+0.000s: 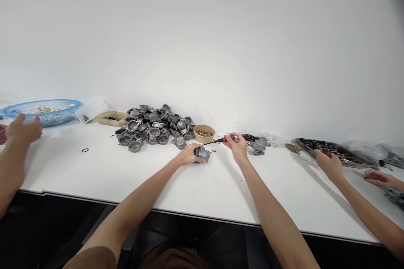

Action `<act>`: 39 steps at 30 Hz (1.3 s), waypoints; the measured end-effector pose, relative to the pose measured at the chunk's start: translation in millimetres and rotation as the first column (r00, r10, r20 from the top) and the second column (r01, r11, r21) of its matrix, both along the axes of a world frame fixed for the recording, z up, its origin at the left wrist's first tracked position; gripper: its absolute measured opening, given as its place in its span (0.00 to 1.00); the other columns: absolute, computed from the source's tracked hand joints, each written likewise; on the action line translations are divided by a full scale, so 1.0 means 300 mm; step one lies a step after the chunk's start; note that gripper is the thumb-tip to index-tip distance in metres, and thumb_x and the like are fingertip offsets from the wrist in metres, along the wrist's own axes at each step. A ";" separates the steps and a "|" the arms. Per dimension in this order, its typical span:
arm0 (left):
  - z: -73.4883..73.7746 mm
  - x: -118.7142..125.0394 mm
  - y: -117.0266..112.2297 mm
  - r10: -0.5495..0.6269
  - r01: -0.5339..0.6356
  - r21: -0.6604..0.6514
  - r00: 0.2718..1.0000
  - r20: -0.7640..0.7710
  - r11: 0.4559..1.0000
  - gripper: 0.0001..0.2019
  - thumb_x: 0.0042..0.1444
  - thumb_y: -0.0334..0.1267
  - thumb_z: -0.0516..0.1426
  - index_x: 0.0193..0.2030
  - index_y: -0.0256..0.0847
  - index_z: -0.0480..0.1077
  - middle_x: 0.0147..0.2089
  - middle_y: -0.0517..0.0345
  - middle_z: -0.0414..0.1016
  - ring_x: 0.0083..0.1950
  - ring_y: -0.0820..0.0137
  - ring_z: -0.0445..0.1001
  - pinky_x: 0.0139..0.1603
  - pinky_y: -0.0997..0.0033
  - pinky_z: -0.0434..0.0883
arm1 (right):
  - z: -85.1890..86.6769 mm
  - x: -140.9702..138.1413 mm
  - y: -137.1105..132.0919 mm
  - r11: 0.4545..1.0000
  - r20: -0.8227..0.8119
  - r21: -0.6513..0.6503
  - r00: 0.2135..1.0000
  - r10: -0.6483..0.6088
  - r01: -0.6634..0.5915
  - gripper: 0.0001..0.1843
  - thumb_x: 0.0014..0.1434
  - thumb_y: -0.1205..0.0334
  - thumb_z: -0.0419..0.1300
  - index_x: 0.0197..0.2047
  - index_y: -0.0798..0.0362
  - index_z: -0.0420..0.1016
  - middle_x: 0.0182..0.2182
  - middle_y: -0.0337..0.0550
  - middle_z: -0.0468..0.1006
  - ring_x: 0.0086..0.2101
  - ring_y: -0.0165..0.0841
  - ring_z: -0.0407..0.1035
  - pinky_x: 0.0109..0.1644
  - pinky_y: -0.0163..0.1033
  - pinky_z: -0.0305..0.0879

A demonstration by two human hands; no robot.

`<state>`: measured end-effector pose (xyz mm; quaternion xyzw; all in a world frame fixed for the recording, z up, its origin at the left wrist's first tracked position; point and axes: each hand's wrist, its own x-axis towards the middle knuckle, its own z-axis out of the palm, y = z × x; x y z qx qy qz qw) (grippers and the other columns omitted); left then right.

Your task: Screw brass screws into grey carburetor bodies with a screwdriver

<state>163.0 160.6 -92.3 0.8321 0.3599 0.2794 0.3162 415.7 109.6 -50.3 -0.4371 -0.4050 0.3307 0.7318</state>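
Note:
My left hand [188, 155] is closed around a grey metal carburetor [203, 155], holding it low over the white table. In my right hand [237, 146] is a screwdriver [220, 140] with a red and black handle. Its thin shaft points left towards the carburetor; whether the tip touches it I cannot tell. A few small brass parts [213, 151] lie on the table just right of the carburetor. Behind it stands a tan tub [204, 133] filled with small brass pieces. Another grey carburetor [258, 146] rests to the right of my right hand.
A heap of grey metal bowls [154, 128] lies left of the tub. Further left are a tan tray [111, 118], a clear box [93, 109], a blue basket [59, 113] and a black ring [85, 150]. Co-workers' hands [330, 166] appear at both sides, near a dark tray [341, 155].

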 end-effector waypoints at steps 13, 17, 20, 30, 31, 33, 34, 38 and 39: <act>0.008 -0.006 0.004 -0.058 0.090 -0.233 0.988 0.143 0.968 0.33 0.45 0.47 0.69 0.60 0.49 0.70 0.58 0.50 0.71 0.50 0.56 0.74 0.34 0.68 0.76 | 0.020 0.023 -0.013 0.992 -0.017 0.009 0.992 -0.125 0.126 0.25 0.41 0.49 0.77 0.36 0.52 0.74 0.27 0.38 0.78 0.32 0.34 0.76 0.39 0.43 0.81; 0.012 -0.008 -0.001 -0.064 0.104 -0.243 0.984 0.166 0.964 0.33 0.45 0.47 0.70 0.59 0.48 0.70 0.60 0.49 0.68 0.51 0.56 0.72 0.31 0.71 0.77 | 0.022 0.017 -0.017 0.994 -0.015 0.005 0.994 -0.112 0.112 0.25 0.41 0.49 0.77 0.36 0.52 0.74 0.28 0.39 0.79 0.32 0.34 0.76 0.40 0.44 0.81; 0.013 -0.009 -0.003 -0.073 0.119 -0.258 0.981 0.180 0.959 0.34 0.44 0.47 0.70 0.60 0.47 0.70 0.60 0.47 0.66 0.51 0.57 0.71 0.29 0.72 0.76 | 0.023 0.015 -0.019 0.994 -0.019 0.004 0.994 -0.109 0.109 0.25 0.41 0.49 0.77 0.36 0.52 0.74 0.28 0.39 0.79 0.32 0.34 0.76 0.41 0.45 0.81; 0.002 -0.006 0.007 -0.076 0.120 -0.244 0.981 0.179 0.962 0.34 0.44 0.48 0.70 0.60 0.47 0.70 0.61 0.47 0.65 0.53 0.54 0.70 0.29 0.70 0.78 | 0.027 0.001 -0.023 0.995 -0.012 -0.002 0.995 -0.096 0.096 0.25 0.40 0.49 0.77 0.35 0.52 0.74 0.27 0.38 0.78 0.32 0.33 0.76 0.40 0.45 0.81; 0.002 -0.006 0.007 -0.081 0.123 -0.239 0.980 0.180 0.963 0.34 0.44 0.48 0.70 0.60 0.48 0.70 0.61 0.47 0.66 0.53 0.54 0.70 0.29 0.70 0.78 | 0.027 0.001 -0.023 0.995 -0.011 -0.001 0.995 -0.096 0.096 0.25 0.41 0.49 0.77 0.36 0.52 0.74 0.27 0.38 0.78 0.32 0.33 0.76 0.40 0.45 0.81; 0.003 -0.006 0.006 -0.088 0.129 -0.231 0.979 0.183 0.964 0.34 0.45 0.48 0.70 0.60 0.47 0.70 0.60 0.47 0.66 0.53 0.54 0.70 0.29 0.70 0.78 | 0.025 0.003 -0.020 0.995 -0.012 0.002 0.995 -0.095 0.095 0.24 0.41 0.49 0.77 0.36 0.52 0.74 0.27 0.38 0.78 0.32 0.33 0.76 0.41 0.45 0.81; 0.005 -0.006 0.005 -0.088 0.130 -0.230 0.979 0.184 0.964 0.34 0.45 0.48 0.70 0.60 0.47 0.70 0.61 0.47 0.66 0.53 0.54 0.71 0.29 0.70 0.78 | 0.023 0.006 -0.018 0.996 -0.015 0.006 0.996 -0.092 0.092 0.24 0.41 0.49 0.77 0.36 0.52 0.74 0.27 0.38 0.78 0.32 0.33 0.76 0.41 0.45 0.81; 0.013 -0.008 -0.002 -0.077 0.121 -0.247 0.980 0.181 0.962 0.34 0.45 0.48 0.70 0.60 0.47 0.70 0.61 0.46 0.66 0.52 0.54 0.71 0.28 0.69 0.78 | 0.013 0.022 -0.010 0.999 -0.023 0.010 0.999 -0.050 0.050 0.25 0.41 0.50 0.78 0.37 0.51 0.74 0.28 0.38 0.79 0.33 0.33 0.77 0.43 0.46 0.81; 0.016 -0.008 -0.004 -0.075 0.120 -0.250 0.981 0.181 0.961 0.34 0.45 0.48 0.70 0.60 0.47 0.71 0.61 0.46 0.66 0.52 0.54 0.71 0.29 0.70 0.78 | 0.011 0.024 -0.009 0.999 -0.026 0.013 0.999 -0.038 0.038 0.25 0.41 0.50 0.78 0.37 0.51 0.73 0.28 0.38 0.79 0.34 0.34 0.77 0.44 0.46 0.81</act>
